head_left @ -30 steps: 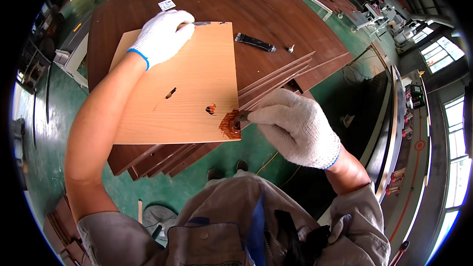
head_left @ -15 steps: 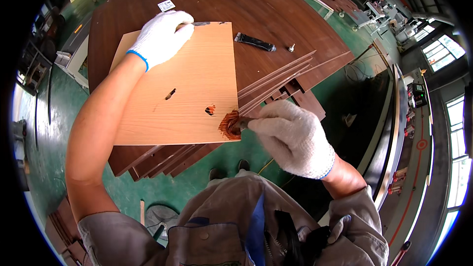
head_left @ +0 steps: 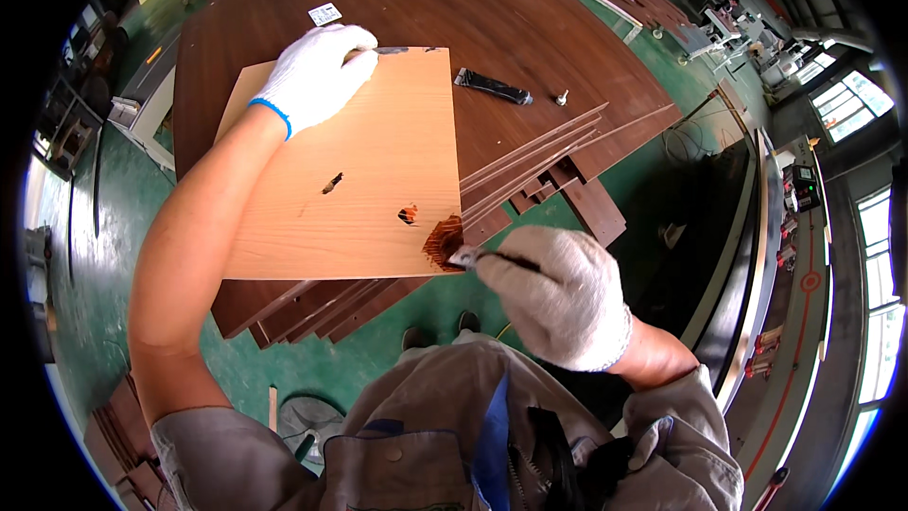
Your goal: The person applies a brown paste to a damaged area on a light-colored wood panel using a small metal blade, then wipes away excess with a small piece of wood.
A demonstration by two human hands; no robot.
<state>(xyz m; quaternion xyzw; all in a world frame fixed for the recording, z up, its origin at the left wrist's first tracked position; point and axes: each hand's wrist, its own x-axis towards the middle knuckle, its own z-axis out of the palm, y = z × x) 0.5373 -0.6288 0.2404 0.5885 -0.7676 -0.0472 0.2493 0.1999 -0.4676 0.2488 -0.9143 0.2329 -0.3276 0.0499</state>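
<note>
A light wood-grain board (head_left: pixel 350 132) lies on top of stacked dark brown panels. My left hand (head_left: pixel 322 76), in a white knit glove with blue cuff, rests on its far part, fingers curled closed. A thin dark grey strip sticks out beside the fingertips; its kind is unclear. My gloved right hand (head_left: pixel 563 298) is closed round a small putty knife (head_left: pixel 463 257), its blade at the board's near right corner. There, a reddish-brown paste smear (head_left: pixel 445 241) shows streaks. A smaller dark orange patch (head_left: pixel 408 216) and a dark mark (head_left: pixel 333 183) lie to its left.
A black tube (head_left: pixel 493 86) and a small pale cap-like piece (head_left: pixel 562 97) lie on the large brown panel (head_left: pixel 397 0) beyond, with a white label (head_left: pixel 324 14). Panel edges jut out at right. Long machinery (head_left: pixel 794 303) stands further right. The floor is green.
My right hand has moved slightly down and turned, drawing the putty knife toward the board's near edge; its blade shows more. My left hand keeps its place on the board.
</note>
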